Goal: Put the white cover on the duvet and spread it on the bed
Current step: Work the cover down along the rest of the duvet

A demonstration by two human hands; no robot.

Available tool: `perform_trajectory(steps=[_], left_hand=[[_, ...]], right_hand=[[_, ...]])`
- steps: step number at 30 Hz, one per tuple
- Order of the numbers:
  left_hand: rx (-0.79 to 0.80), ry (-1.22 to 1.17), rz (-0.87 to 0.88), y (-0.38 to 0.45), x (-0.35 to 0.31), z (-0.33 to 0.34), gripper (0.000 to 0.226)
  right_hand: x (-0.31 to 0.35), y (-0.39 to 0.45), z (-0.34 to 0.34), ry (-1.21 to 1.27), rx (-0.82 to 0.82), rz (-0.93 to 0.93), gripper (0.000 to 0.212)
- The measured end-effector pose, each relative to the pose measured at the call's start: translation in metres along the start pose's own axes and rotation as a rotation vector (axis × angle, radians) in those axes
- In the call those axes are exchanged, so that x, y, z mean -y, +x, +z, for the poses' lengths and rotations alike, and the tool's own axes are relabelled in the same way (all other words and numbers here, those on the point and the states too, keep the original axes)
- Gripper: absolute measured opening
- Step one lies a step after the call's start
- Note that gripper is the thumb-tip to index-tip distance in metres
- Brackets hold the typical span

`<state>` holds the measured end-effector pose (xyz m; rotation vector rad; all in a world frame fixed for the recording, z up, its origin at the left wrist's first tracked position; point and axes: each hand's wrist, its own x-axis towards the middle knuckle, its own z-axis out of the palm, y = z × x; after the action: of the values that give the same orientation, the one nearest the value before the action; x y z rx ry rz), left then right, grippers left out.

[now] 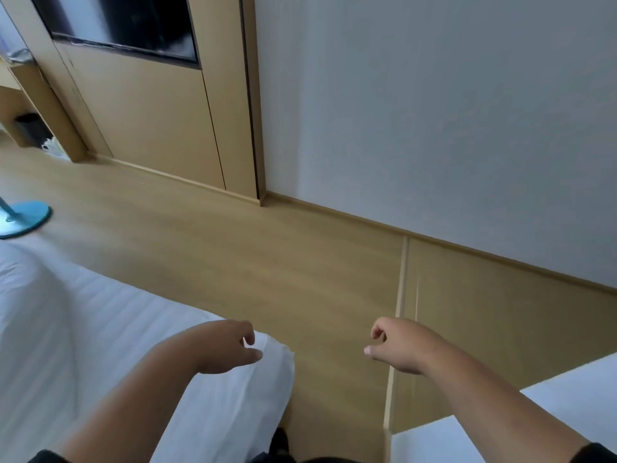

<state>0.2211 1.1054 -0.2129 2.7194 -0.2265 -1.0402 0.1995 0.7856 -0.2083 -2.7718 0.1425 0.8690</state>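
White bedding (110, 329) fills the lower-left of the head view, lying on the bed. It has a faint woven stripe, a soft matte surface and a rounded, puffed corner (277, 362) at the bed's near edge beside the floor. I cannot tell whether this is the cover alone or the duvet already inside it.

Left hand (223, 345) hovers over that corner. The fingers are loosely curled with thumb and forefinger slightly apart, and they grip nothing visible; contact with the cloth is uncertain. Right hand (397, 345) is out over the floor (267, 262), well apart from the bedding, fingers loosely curled and empty.

Judgement: the step in hand is taking hold of the corner to draw or square the bedding.
- Pinch through every layer at the corner so the filling does not slip inside the cover.
- Bring the right hand to the same edge, further along.
- Pull evenly and low to keep the stripes straight.

Surroundings:
- The floor is pale wood laminate, smooth, with a raised threshold strip (400, 312).
- The wall (434, 111) is a plain grey-white with a wooden skirting.
- A tan wooden panel with a dark glossy screen (127, 25) stands at the upper left.
- A turquoise round base with a pole (25, 217) is at the left edge.
- A white box-like surface (574, 389) sits at the lower right.
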Motion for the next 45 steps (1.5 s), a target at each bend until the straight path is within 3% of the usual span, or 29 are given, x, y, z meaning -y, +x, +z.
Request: perform_trajectory(steps=[14, 18, 21, 29, 36, 45], left_hand=[[-0.093, 0.197, 0.124, 0.216, -0.013, -0.200, 0.042], [-0.161, 0.311, 0.049, 0.252, -0.002, -0.246, 0.045], [-0.166, 0.338, -0.022, 0.282, 0.008, -0.273, 0.050], [-0.138, 0.109, -0.285, 0.360, 0.055, -0.329, 0.057], [-0.248, -0.134, -0.585, 0.382, 0.087, -0.394, 0.056], [-0.201, -0.492, -0.967, 0.309, 0.150, -0.362, 0.054]], right_hand=[[0.006, 0.176, -0.150, 0.072, -0.133, 0.106, 0.051], [0.028, 0.229, -0.190, 0.093, -0.151, 0.087, 0.051], [0.045, 0.275, -0.221, -0.044, -0.129, 0.038, 0.051], [0.120, 0.453, -0.308, -0.281, 0.010, -0.208, 0.055], [0.230, 0.589, -0.390, -0.459, 0.082, -0.500, 0.055], [0.445, 0.622, -0.354, -0.692, 0.227, -0.964, 0.059]])
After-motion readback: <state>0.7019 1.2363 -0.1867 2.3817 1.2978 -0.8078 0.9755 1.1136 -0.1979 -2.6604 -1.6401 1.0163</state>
